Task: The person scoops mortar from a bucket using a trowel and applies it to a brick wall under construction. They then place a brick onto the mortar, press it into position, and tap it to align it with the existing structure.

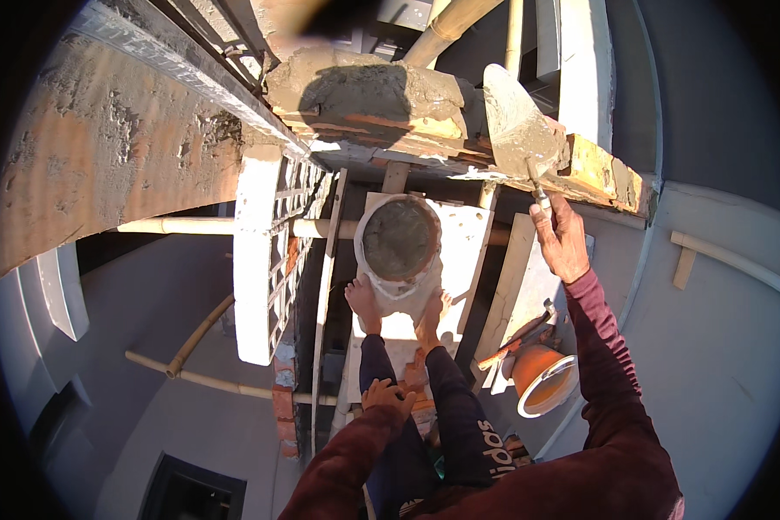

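Note:
My right hand (566,243) is closed around the handle of a trowel (520,121), its broad blade smeared with grey mortar. The blade is over the top of a low brick wall (598,169), close to its right end. Wet mortar (438,91) lies thick along the wall's top, with a round shadow across it. Lower down, my left hand (388,397) rests on my leg with nothing in it, fingers loosely apart. A round bucket (361,245) of grey mortar (400,236) stands just in front of my bare feet.
I stand on a pale board (464,260) among bamboo poles (178,225). An orange bucket (542,374) lies tilted at my right, next to some tools. A white metal grille (282,234) rises at left, below a plastered slab (121,147). Gaps beside the board show a drop.

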